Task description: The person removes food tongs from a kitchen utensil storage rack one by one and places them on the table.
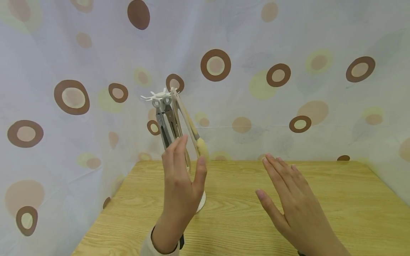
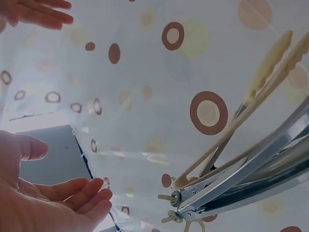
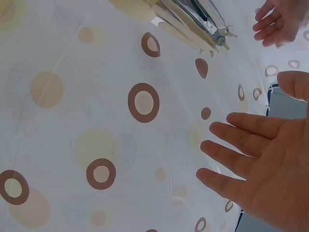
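Observation:
A white rack (image 1: 159,95) with hooks around its top stands at the left of the table. Tongs with yellowish tips (image 1: 201,146) hang from it, beside metal tongs (image 1: 162,122) with ring ends. My left hand (image 1: 179,188) is raised in front of the rack, fingers extended and thumb apart, holding nothing. It hides the lower tongs and the stand's post. Over the table's right half, my right hand (image 1: 294,204) has its fingers straight and its palm (image 3: 277,169) bare. Both hands appear apart from the tongs (image 2: 241,181) in the left wrist view.
The rack's round white base (image 1: 201,203) shows partly behind the left hand. A wood-grain table (image 1: 243,220) spreads below both hands. A pale curtain with brown and beige circles (image 1: 243,39) hangs behind it and along the sides.

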Demonstrator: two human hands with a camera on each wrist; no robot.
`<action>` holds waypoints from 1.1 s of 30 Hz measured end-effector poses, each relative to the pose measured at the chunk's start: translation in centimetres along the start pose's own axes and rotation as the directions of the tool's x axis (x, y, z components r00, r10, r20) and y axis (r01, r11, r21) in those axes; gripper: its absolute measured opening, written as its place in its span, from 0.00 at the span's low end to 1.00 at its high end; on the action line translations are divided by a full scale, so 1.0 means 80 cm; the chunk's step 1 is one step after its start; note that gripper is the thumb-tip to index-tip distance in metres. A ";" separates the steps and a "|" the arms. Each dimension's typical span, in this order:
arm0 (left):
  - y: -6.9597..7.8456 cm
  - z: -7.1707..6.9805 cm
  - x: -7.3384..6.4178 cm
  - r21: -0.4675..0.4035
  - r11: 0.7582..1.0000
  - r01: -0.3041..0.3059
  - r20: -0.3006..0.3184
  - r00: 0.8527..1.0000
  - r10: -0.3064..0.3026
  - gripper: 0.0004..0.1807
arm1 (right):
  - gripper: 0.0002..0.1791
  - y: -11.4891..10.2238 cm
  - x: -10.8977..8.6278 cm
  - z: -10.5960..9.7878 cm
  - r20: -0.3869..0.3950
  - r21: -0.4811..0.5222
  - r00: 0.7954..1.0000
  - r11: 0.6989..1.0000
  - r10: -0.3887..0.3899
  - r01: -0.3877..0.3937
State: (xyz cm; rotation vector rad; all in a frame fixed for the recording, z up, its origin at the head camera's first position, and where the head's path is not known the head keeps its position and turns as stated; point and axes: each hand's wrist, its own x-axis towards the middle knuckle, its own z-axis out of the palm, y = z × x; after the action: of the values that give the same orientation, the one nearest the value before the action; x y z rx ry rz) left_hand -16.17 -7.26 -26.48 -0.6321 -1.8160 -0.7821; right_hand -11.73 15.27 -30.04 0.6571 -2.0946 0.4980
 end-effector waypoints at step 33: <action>-0.100 -0.017 0.082 0.072 0.986 -0.152 -0.156 0.974 0.162 0.20 | 0.34 0.001 0.001 0.003 0.006 0.013 1.000 1.000 -0.012 0.011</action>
State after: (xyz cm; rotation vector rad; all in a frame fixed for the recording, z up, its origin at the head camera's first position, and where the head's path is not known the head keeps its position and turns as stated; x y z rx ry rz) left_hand -23.41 -13.06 -21.77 -0.6465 -1.6143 -0.6517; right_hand -11.93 15.17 -30.10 0.6782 -2.0938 0.5036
